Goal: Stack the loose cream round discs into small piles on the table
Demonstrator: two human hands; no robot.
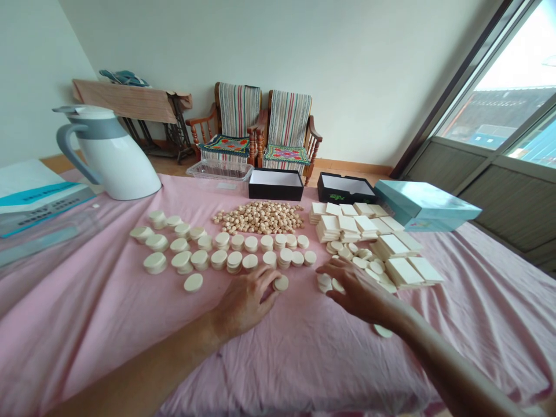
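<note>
My left hand [245, 301] rests on the pink cloth, its fingers closed round a small stack of pale round discs [281, 283]. My right hand [354, 289] reaches left over a loose pile of discs [362, 260], its fingertips touching a few discs [325, 282] at the pile's near-left edge. Rows of short disc stacks [226, 249] stand just beyond my left hand. A heap of small round wooden beads [259, 217] lies further back. Stacks of pale rectangular tiles [373, 234] sit behind and to the right of my right hand. One disc [383, 331] lies under my right forearm.
A white jug [108, 153] stands at the back left next to a blue-and-white folder [35, 194]. A clear plastic tub [221, 174], two black boxes [275, 184], [345, 188] and a turquoise box [423, 205] line the table's far edge. Two striped chairs [260, 127] stand behind.
</note>
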